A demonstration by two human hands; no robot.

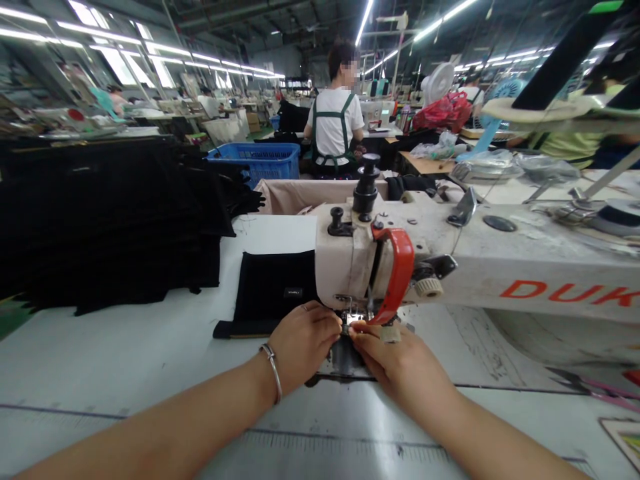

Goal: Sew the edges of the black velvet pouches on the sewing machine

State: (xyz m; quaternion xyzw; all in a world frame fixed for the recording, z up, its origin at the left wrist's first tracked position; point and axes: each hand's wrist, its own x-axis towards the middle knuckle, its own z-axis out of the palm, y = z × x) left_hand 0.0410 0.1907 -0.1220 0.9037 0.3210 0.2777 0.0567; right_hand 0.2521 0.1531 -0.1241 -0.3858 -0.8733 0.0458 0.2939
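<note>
My left hand (306,337), with a silver bangle at the wrist, has its thumb and fingertips pinched just in front of the presser foot of a white sewing machine (480,267). Opposite it, my right hand (400,353) is closed too, its fingertips nearly meeting the left ones under the lit needle area. Whatever is between the fingertips is too small and covered to make out. A black fabric piece (270,287) with a small dark label (293,292) lies flat beyond my left hand. A red guard (400,267) curves down on the machine head above my right hand.
A tall stack of black fabric pieces (110,220) covers the table's left side. Scissors (595,387) with pink handles lie at the right. Behind the machine are a blue basket (260,160), a pinkish cloth-lined bin (320,192) and a seated person (335,120) in a green apron.
</note>
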